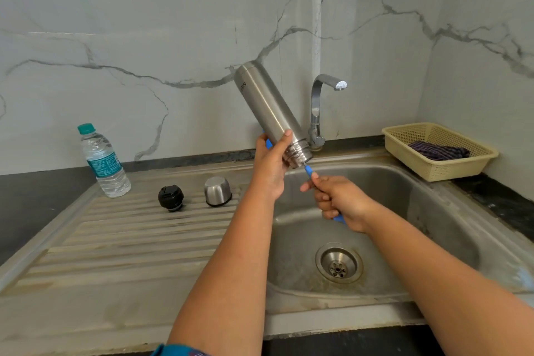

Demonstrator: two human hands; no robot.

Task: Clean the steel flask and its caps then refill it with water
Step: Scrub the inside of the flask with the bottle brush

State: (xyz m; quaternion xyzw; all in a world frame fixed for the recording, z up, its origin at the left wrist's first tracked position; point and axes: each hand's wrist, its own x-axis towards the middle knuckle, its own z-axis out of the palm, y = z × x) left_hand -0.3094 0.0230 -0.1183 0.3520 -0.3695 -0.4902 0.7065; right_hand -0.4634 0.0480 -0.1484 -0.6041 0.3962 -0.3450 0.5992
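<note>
My left hand (270, 166) grips the steel flask (267, 104) near its threaded mouth and holds it tilted, mouth down and to the right, above the sink basin (404, 211). My right hand (338, 199) grips the blue handle of a bottle brush (308, 171), whose other end goes into the flask's mouth; the bristles are hidden inside. On the ribbed drainboard (130, 240) stand the black inner cap (170, 198) and the steel outer cap (217, 191), mouth down.
A plastic water bottle (104, 162) with a green cap stands at the drainboard's back left. The tap (320, 107) rises behind the basin, with no water running. A cream basket (439, 150) holding a dark cloth sits at the back right. The drain (338, 264) is open.
</note>
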